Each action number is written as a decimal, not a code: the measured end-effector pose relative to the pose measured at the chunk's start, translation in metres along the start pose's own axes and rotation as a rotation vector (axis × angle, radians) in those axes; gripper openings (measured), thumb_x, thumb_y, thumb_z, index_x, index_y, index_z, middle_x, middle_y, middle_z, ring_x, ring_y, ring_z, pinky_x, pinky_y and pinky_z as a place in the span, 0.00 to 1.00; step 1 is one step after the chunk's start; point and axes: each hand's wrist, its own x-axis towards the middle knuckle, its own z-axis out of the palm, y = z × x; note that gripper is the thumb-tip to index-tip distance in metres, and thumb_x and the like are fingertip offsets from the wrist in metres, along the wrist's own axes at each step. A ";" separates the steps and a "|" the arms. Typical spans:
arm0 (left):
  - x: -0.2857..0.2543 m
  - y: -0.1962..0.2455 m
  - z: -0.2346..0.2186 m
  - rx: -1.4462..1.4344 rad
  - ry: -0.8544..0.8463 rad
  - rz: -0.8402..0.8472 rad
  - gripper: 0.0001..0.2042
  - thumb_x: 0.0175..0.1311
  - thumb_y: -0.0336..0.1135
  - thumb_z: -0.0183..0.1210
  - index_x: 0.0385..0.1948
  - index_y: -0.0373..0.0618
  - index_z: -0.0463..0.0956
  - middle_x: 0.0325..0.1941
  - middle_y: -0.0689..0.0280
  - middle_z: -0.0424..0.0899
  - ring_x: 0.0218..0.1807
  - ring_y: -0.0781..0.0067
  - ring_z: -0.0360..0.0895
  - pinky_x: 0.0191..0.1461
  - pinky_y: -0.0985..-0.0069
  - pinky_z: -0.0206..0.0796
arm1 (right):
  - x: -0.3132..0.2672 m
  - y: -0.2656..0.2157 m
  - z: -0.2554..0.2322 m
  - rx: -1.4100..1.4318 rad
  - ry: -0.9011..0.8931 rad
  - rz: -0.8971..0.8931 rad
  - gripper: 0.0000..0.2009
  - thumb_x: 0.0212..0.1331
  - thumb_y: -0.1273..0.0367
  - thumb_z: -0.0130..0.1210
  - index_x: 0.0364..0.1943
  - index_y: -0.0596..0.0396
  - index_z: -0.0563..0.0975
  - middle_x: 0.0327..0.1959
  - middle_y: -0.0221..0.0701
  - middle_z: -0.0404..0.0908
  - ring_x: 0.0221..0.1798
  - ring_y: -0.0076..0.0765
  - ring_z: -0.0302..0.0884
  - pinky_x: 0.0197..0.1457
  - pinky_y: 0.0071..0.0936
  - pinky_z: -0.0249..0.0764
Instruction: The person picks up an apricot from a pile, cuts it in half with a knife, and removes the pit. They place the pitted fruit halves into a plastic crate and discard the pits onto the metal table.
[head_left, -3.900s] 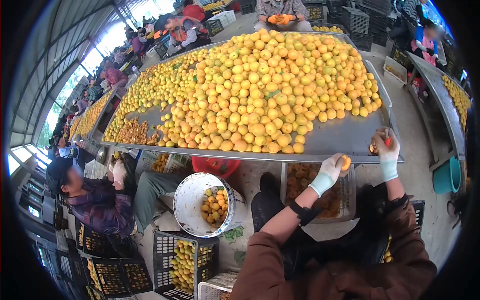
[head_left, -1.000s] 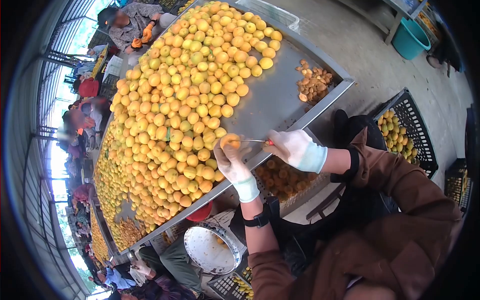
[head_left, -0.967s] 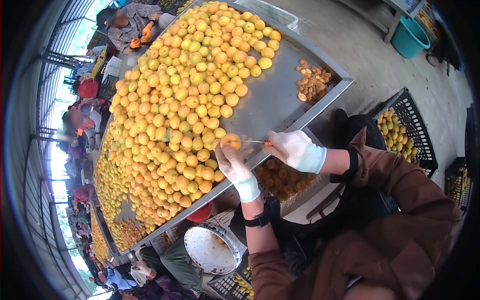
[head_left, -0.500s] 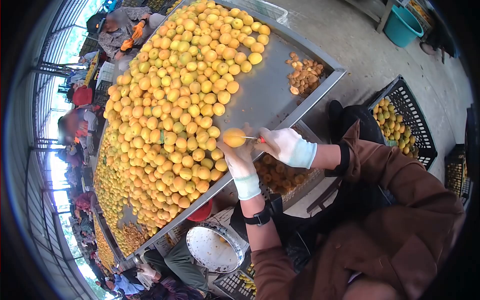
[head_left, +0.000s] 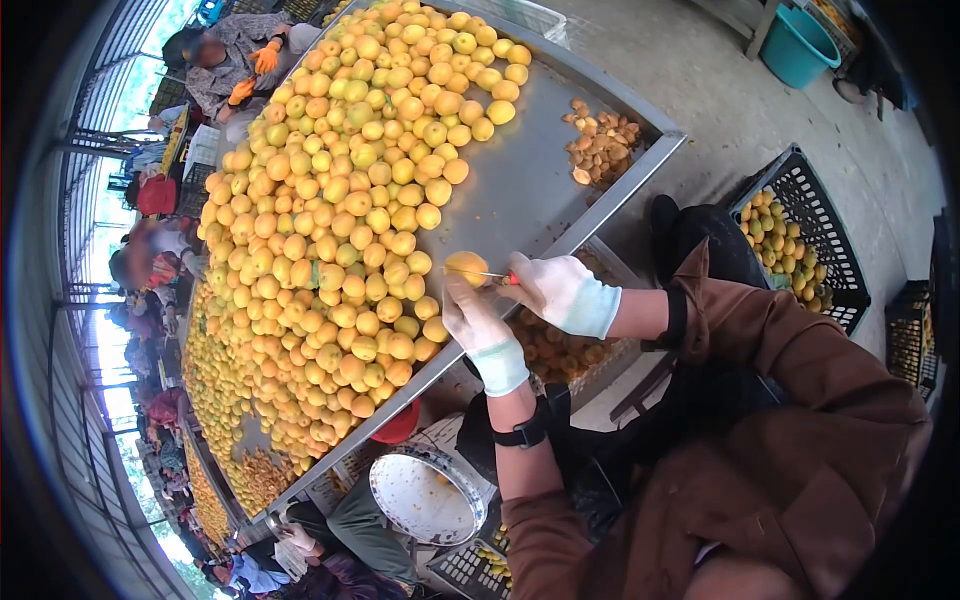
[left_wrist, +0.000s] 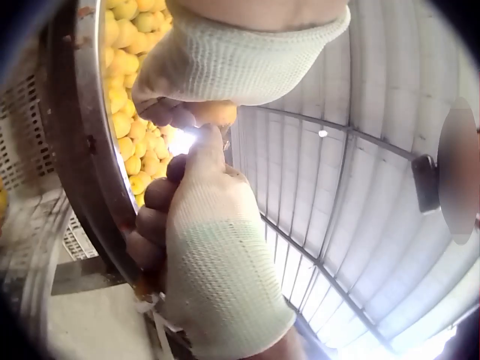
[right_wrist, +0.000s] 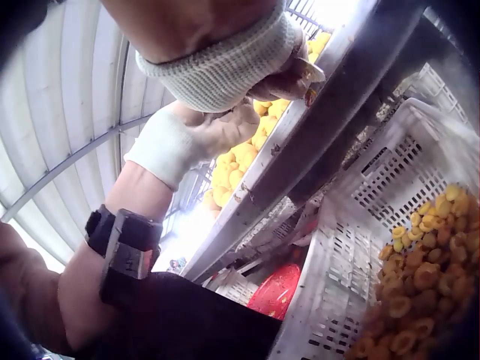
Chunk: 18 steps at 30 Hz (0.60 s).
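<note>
In the head view, my gloved left hand [head_left: 482,328] holds an orange-yellow apricot [head_left: 466,266] by its fingertips at the metal table's near edge. My gloved right hand [head_left: 566,292] grips the red handle [head_left: 513,278] of a small thin tool, whose metal shaft reaches the fruit; whether its tip is inside I cannot tell. The left wrist view shows my left hand [left_wrist: 225,64] above, the apricot [left_wrist: 216,112] at its fingers, and my right hand [left_wrist: 217,255] below. In the right wrist view, my right hand [right_wrist: 232,71] partly covers my left [right_wrist: 191,142].
A large apricot heap [head_left: 340,200] covers much of the table [head_left: 510,200]; brown pits [head_left: 600,145] lie near its corner. Below stand a crate of halved fruit [right_wrist: 330,292], a white bucket [head_left: 425,497], a red basin [right_wrist: 276,292] and a black crate [head_left: 825,235]. People sit around the table.
Since the oldest frame, the view has turned and my hands have come together at the fruit. In the last half second both hands shifted slightly left and the right hand's tool stayed at the apricot.
</note>
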 end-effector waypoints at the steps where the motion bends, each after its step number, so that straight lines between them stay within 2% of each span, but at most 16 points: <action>1: 0.000 0.000 0.000 0.001 -0.001 -0.002 0.24 0.71 0.53 0.49 0.47 0.37 0.73 0.37 0.64 0.80 0.36 0.74 0.75 0.43 0.76 0.69 | 0.001 0.000 0.000 -0.003 -0.007 0.000 0.18 0.67 0.55 0.48 0.36 0.58 0.68 0.21 0.44 0.79 0.29 0.55 0.81 0.30 0.44 0.77; 5: 0.003 0.002 -0.001 0.121 0.045 0.063 0.25 0.70 0.54 0.50 0.47 0.35 0.73 0.38 0.65 0.80 0.38 0.74 0.74 0.42 0.75 0.69 | 0.000 0.001 -0.001 -0.011 -0.013 0.007 0.19 0.67 0.54 0.48 0.37 0.59 0.69 0.20 0.44 0.79 0.29 0.55 0.81 0.31 0.44 0.77; 7: 0.004 0.002 0.000 0.152 0.041 0.066 0.25 0.70 0.54 0.50 0.47 0.35 0.74 0.38 0.65 0.80 0.39 0.74 0.74 0.42 0.74 0.69 | 0.000 0.001 0.002 -0.028 0.016 0.006 0.15 0.65 0.58 0.53 0.36 0.57 0.69 0.18 0.39 0.76 0.24 0.53 0.78 0.25 0.41 0.74; 9: 0.007 0.003 0.003 0.152 0.017 0.031 0.20 0.72 0.44 0.48 0.44 0.31 0.75 0.39 0.63 0.80 0.41 0.74 0.75 0.48 0.78 0.67 | -0.003 -0.001 0.002 0.005 0.007 0.005 0.13 0.65 0.60 0.53 0.37 0.57 0.70 0.19 0.40 0.76 0.25 0.53 0.78 0.26 0.41 0.74; 11: 0.007 0.001 0.002 0.118 0.016 0.022 0.18 0.71 0.42 0.49 0.43 0.31 0.75 0.39 0.63 0.80 0.41 0.74 0.75 0.48 0.77 0.67 | -0.004 0.002 0.004 0.040 0.000 0.005 0.12 0.65 0.61 0.52 0.37 0.57 0.70 0.20 0.40 0.76 0.26 0.53 0.78 0.28 0.41 0.74; 13: 0.006 0.000 0.003 0.085 0.012 0.011 0.16 0.70 0.39 0.49 0.43 0.31 0.75 0.39 0.63 0.80 0.40 0.74 0.75 0.48 0.77 0.67 | -0.003 0.014 0.010 0.184 0.024 -0.168 0.10 0.65 0.64 0.51 0.41 0.57 0.72 0.23 0.43 0.76 0.29 0.53 0.78 0.33 0.42 0.74; 14: 0.005 0.001 0.004 0.142 -0.007 0.030 0.16 0.70 0.38 0.49 0.43 0.31 0.75 0.39 0.62 0.80 0.40 0.73 0.75 0.47 0.77 0.67 | -0.003 0.019 0.013 0.184 0.025 -0.167 0.10 0.65 0.64 0.51 0.41 0.57 0.72 0.23 0.43 0.76 0.29 0.53 0.78 0.33 0.42 0.74; 16: 0.004 0.004 0.008 0.198 -0.025 0.052 0.15 0.69 0.37 0.49 0.44 0.32 0.75 0.38 0.61 0.80 0.40 0.73 0.76 0.47 0.77 0.68 | 0.000 0.027 0.016 0.129 0.166 -0.481 0.11 0.66 0.65 0.50 0.47 0.56 0.74 0.26 0.45 0.75 0.33 0.55 0.77 0.37 0.42 0.73; 18: 0.003 0.006 0.012 0.215 -0.055 0.106 0.15 0.69 0.37 0.47 0.43 0.31 0.74 0.38 0.59 0.81 0.40 0.70 0.76 0.45 0.75 0.68 | 0.002 0.034 0.017 0.220 0.125 -0.435 0.12 0.66 0.65 0.49 0.47 0.56 0.74 0.26 0.46 0.75 0.33 0.55 0.77 0.37 0.42 0.72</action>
